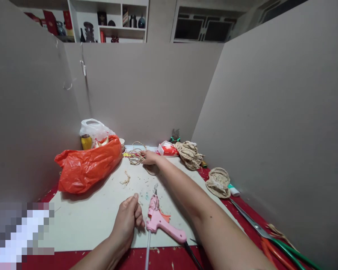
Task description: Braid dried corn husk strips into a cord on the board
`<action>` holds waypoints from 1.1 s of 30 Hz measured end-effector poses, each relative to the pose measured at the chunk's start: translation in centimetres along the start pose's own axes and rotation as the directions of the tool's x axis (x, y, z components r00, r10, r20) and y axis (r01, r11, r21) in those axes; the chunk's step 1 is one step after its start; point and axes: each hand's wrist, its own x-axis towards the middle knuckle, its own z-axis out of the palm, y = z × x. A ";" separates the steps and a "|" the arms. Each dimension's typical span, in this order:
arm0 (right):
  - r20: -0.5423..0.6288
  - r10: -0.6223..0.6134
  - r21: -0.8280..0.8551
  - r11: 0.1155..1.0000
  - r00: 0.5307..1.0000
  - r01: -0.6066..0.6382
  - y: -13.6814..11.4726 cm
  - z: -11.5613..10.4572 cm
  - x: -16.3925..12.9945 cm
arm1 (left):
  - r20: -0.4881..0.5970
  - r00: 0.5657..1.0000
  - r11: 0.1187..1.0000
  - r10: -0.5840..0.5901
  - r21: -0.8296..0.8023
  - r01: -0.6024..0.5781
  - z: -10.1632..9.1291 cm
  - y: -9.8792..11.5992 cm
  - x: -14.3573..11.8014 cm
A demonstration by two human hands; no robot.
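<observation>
My right hand [150, 157] reaches far across the pale board [81, 221] and closes on a tangle of raffia twine [135, 156] near the back wall. My left hand [128, 221] rests on the board near its front edge, fingers curled with nothing clearly in them, right beside a pink hot glue gun [162, 222]. The glue gun lies on its side with its nozzle pointing away from me. A short scrap of raffia [125, 180] lies between the hands.
An orange plastic bag [86, 167] and a white bag [94, 129] with a yellow item sit at the back left. Woven raffia pieces [189, 153] [219, 182] lie at the right, scissors [259, 228] on the red cloth beyond. Grey partition walls enclose the space.
</observation>
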 end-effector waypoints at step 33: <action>0.143 0.038 -0.017 0.999 0.989 -0.036 0.4 -0.4 -0.7 | 0.039 0.997 0.996 -0.060 0.075 0.057 0.0 0.1 0.1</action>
